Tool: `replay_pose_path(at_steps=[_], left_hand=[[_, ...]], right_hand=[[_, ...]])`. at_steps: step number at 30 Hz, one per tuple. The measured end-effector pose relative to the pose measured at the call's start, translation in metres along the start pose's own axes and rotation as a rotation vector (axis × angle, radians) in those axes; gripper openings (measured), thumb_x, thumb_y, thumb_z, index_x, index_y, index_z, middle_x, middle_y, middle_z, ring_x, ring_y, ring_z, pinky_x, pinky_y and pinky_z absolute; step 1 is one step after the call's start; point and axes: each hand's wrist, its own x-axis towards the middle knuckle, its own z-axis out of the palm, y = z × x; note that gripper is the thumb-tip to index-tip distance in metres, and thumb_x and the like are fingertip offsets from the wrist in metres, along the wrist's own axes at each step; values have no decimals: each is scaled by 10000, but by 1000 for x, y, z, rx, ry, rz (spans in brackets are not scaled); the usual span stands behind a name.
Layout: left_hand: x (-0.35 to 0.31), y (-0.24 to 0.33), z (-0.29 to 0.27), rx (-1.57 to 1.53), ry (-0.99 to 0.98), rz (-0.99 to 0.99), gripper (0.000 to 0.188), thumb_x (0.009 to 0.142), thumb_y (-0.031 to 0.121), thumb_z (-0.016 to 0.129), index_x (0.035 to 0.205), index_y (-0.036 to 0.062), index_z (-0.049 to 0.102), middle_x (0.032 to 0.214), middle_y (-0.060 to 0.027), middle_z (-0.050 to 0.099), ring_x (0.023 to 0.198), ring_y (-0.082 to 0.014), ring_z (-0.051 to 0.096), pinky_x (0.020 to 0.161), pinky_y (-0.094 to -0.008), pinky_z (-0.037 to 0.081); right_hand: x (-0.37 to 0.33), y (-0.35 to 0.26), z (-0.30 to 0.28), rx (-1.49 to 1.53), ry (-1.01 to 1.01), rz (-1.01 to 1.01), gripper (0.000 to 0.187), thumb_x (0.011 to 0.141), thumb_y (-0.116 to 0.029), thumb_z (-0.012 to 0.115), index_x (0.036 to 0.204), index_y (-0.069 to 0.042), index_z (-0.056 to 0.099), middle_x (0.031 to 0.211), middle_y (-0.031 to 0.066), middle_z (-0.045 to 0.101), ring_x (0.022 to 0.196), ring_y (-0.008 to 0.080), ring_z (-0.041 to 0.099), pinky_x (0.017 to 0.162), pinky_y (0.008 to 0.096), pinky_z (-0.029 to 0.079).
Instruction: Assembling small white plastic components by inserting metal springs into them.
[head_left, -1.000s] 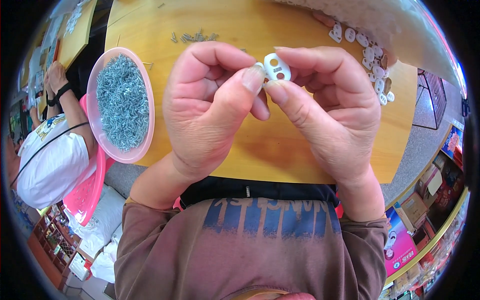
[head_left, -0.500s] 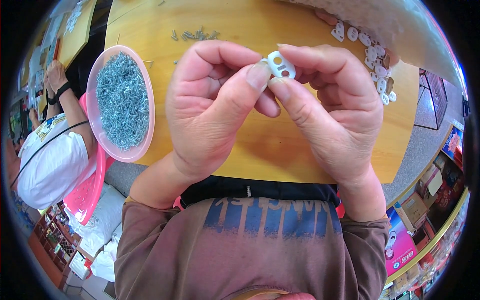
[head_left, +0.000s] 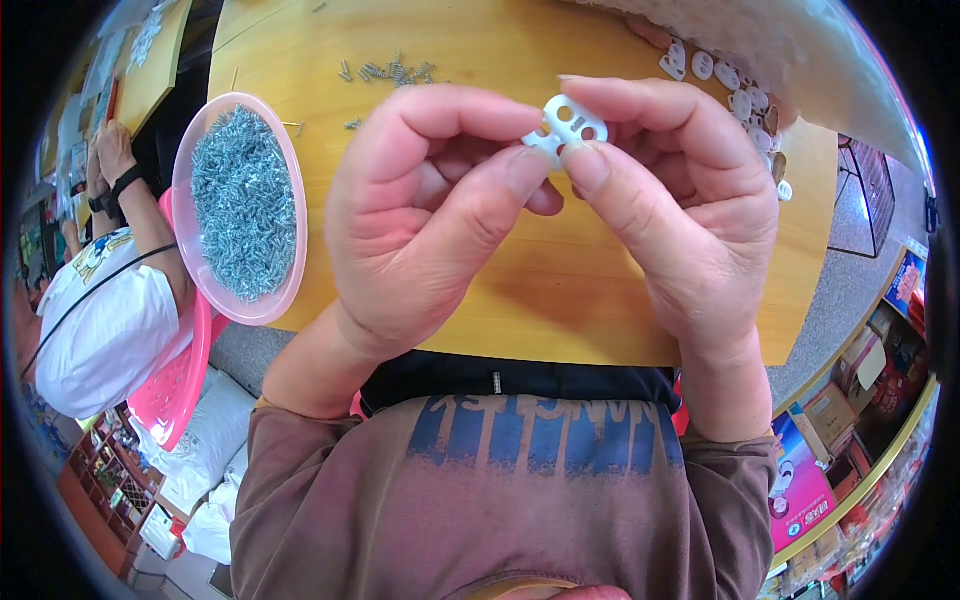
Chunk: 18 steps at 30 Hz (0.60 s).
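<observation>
Above the table, both of my hands meet at fingertip height around small white plastic cord-lock pieces. My right hand pinches a rounded white cord-lock piece between thumb and index finger; two round holes and a grey slot or spring between them face up. Against its left side, my left hand pinches another white part, mostly covered by the fingers, with one hole edge showing. The two parts touch or overlap; whether they are joined I cannot tell. To the left, a pale pink bowl holds a heap of small metal springs.
Loose springs lie on the wooden table beyond my hands. Several white plastic pieces are scattered at the far right, beside a translucent plastic bag. A person in a white shirt sits at the left.
The right-hand piece has shifted slightly right and turned, and the white part at its left shows more. Both hands have drawn slightly apart, still pinching.
</observation>
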Motion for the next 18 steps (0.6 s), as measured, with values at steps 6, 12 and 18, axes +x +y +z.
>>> replay_pose_path(at_steps=[6, 12, 18], left_hand=[[0, 1, -4, 92, -69, 113, 254, 776, 34, 551, 993, -39, 442, 857, -106, 527, 693, -125, 526, 617, -211, 456], [4, -3, -6, 116, -60, 133, 354, 762, 52, 575, 1053, -67, 414, 845, -108, 527, 693, -121, 529, 619, -199, 463], [1, 0, -8, 62, -82, 80, 342, 754, 36, 575, 1045, -60, 422, 802, -107, 527, 601, -109, 524, 557, -188, 460]], right_hand=[[-1, -2, -1, 16, -44, -3, 259, 754, -14, 564, 1007, 30, 529, 855, 45, 572, 772, 78, 532, 688, 180, 418], [-1, -3, -1, 106, -58, 23, 242, 773, -44, 541, 1003, 29, 533, 863, 59, 573, 762, 87, 529, 644, 192, 429], [-1, -3, 2, 159, -67, 51, 221, 785, -62, 524, 986, 26, 547, 874, 73, 574, 757, 93, 527, 627, 198, 430]])
